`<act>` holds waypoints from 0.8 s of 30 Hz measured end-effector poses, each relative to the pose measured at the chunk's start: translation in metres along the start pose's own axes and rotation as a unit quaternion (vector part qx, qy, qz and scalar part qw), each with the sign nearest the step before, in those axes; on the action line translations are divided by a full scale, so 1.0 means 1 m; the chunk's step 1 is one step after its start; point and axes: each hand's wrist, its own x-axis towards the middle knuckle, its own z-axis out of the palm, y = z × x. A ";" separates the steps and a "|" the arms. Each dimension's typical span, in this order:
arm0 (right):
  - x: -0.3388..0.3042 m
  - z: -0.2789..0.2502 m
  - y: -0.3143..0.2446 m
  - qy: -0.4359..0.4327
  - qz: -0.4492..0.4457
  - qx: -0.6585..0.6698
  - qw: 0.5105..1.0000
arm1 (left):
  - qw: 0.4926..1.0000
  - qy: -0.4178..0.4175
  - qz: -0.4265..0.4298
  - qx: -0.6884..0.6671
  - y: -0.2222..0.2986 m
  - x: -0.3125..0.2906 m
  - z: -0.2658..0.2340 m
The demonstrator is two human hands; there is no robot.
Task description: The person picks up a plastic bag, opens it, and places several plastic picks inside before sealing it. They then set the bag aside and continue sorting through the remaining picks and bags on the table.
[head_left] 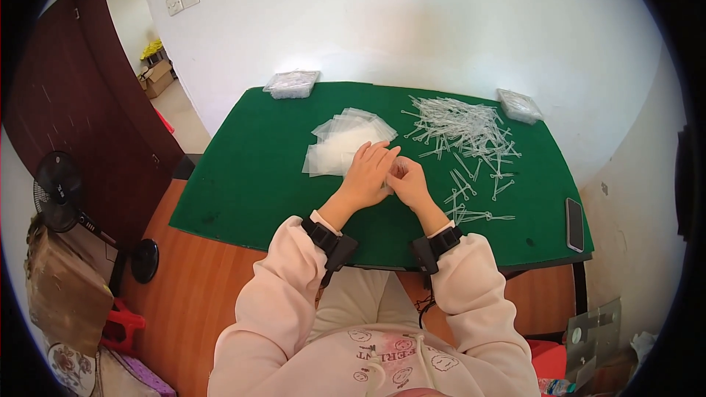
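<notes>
Over the middle of the green-topped table, my left hand [365, 176] and my right hand [409, 182] meet, fingers bent in together. A bit of something clear shows between them, but the fingers hide most of it and I cannot make out what it is. Just beyond my left hand lies a fanned stack of clear plastic bags [346, 136]. To the right of my right hand, several clear plastic sticks with looped ends [471, 216] lie loose. A larger heap of the same sticks [456, 123] spreads farther back.
Clear packs stand at the far left corner [292, 84] and far right corner [520, 106] of the green tabletop [250, 176]. A phone [574, 224] rests near the right edge. Left of the table stand a black fan [59, 190] and a dark red door [81, 81].
</notes>
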 end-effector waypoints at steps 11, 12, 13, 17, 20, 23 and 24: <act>0.004 -0.003 0.000 0.103 -0.029 -0.036 0.994 | 0.990 0.038 -0.079 -0.112 -0.009 -0.005 0.006; 0.005 -0.003 -0.001 0.114 -0.046 -0.040 0.992 | 0.986 0.035 -0.099 -0.127 -0.010 -0.005 0.006; 0.005 -0.005 -0.001 0.113 -0.045 -0.040 0.992 | 0.982 0.033 -0.118 -0.142 -0.010 -0.005 0.005; 0.006 -0.017 0.000 0.166 0.006 0.269 0.949 | 0.985 -0.011 -0.122 -0.120 -0.012 -0.009 0.009; 0.011 -0.010 -0.002 0.282 -0.153 0.156 0.934 | 0.989 -0.015 -0.107 -0.104 -0.011 -0.010 0.013; 0.002 -0.012 -0.015 0.247 -0.027 0.224 0.942 | 0.990 -0.017 -0.100 -0.096 -0.013 -0.011 0.014; 0.000 -0.012 -0.018 0.228 0.035 0.257 0.939 | 0.990 -0.017 -0.100 -0.097 -0.014 -0.012 0.013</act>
